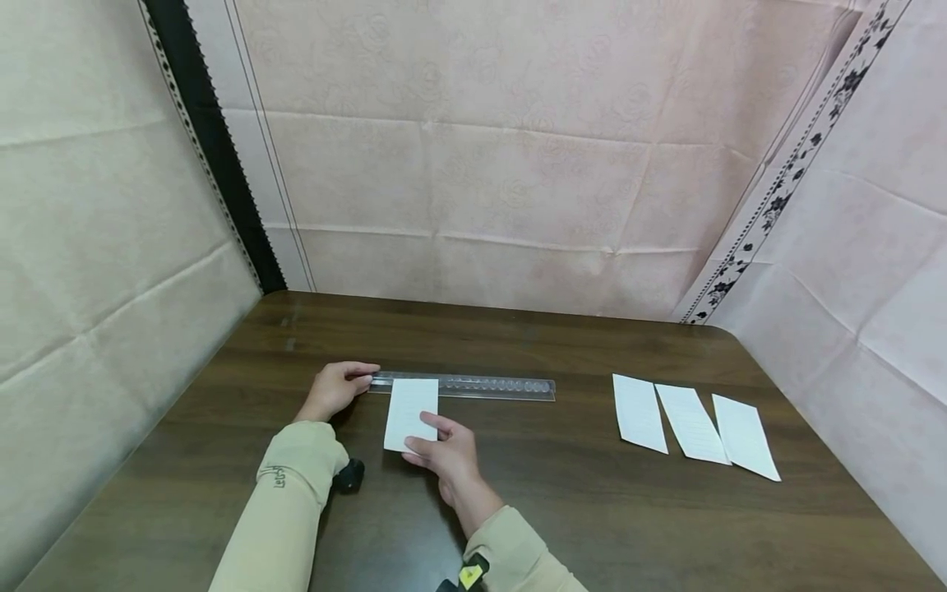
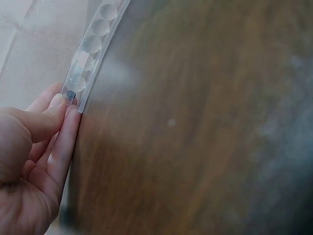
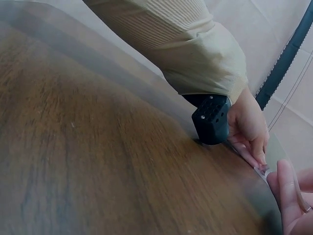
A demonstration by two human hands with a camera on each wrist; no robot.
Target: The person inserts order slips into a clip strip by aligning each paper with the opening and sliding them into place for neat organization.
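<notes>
The left hand (image 1: 334, 390) lay at the near-left end of a clear plastic ruler (image 1: 473, 386), its fingers (image 2: 58, 105) pinching that end and, it seemed, pinning it to the dark wooden desk (image 1: 518, 510) so it would not slide; the ruler stretched flat across the desk to the right, a row of round bumps running along its length. The right hand (image 1: 444, 450) rested on the lower edge of a white paper slip (image 1: 411, 413), thumb and fingers grasping it at the bottom; the slip lay with its top edge tucked against or just under the ruler, near the left hand, probably so the ruler's edge could serve as a straight guide across it; whether the paper passed beneath the ruler could not be told. Well apart to the right lay three more paper slips (image 1: 691, 423), side by side and slightly fanned, seemingly set aside out of the way. Both arms wore beige sleeves (image 1: 284, 501), a black wrist camera (image 3: 212, 119) strapped under the left cuff; pale patterned cloth (image 1: 473, 164) hung round the desk.
</notes>
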